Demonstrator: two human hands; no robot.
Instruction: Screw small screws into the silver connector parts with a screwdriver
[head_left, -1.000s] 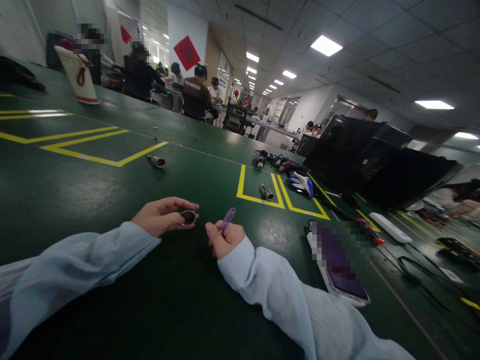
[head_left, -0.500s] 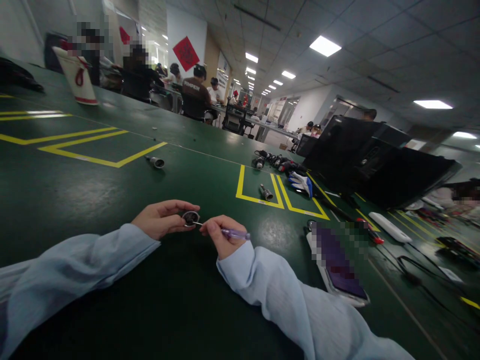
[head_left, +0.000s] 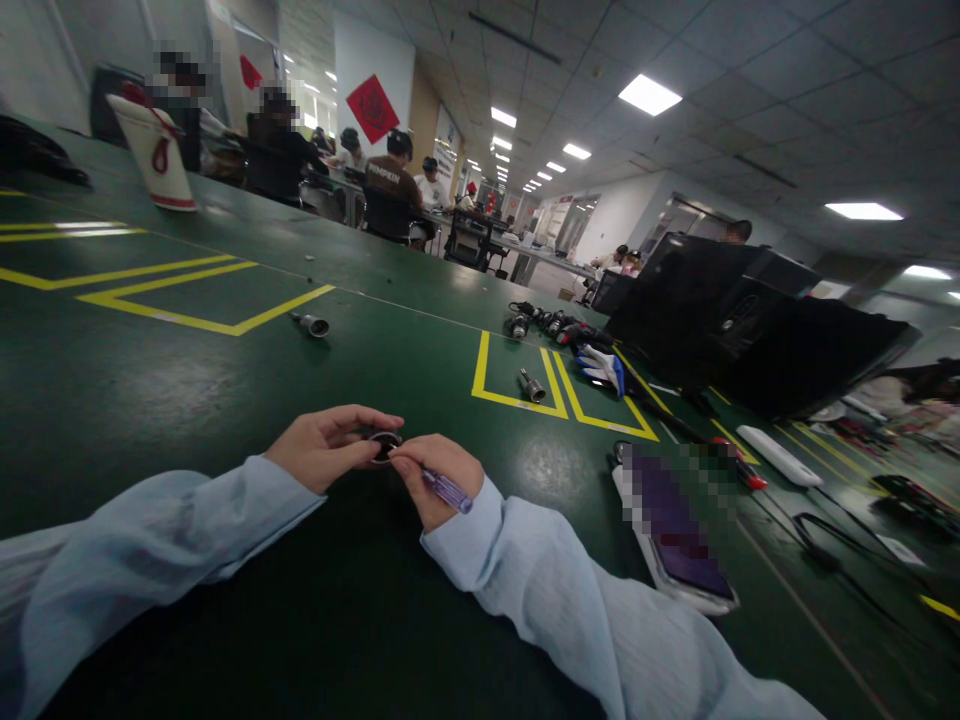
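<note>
My left hand (head_left: pixel 330 445) is closed round a small cylindrical metal part (head_left: pixel 385 447), its dark round opening turned toward me and to the right. My right hand (head_left: pixel 437 475) grips a screwdriver with a clear purple handle (head_left: pixel 448 492). The screwdriver's tip is at the part's opening, mostly hidden by my right fingers. Both hands are held just above the green table (head_left: pixel 247 400), the fingertips of one close to those of the other. Whether the tip sits in a screw I cannot tell.
Similar metal parts lie beyond my hands, one on the left (head_left: pixel 311 325) and one inside a yellow tape frame (head_left: pixel 532 385). To the right are a phone (head_left: pixel 679 530), a blue-and-white glove (head_left: pixel 601 368), cables and a black monitor (head_left: pixel 720 300). A paper cup (head_left: pixel 161 160) stands far left.
My right hand has moved slightly left, closer to the metal part. The screwdriver handle has tilted lower, and less of its shaft shows. The left hand stays nearly in place.
</note>
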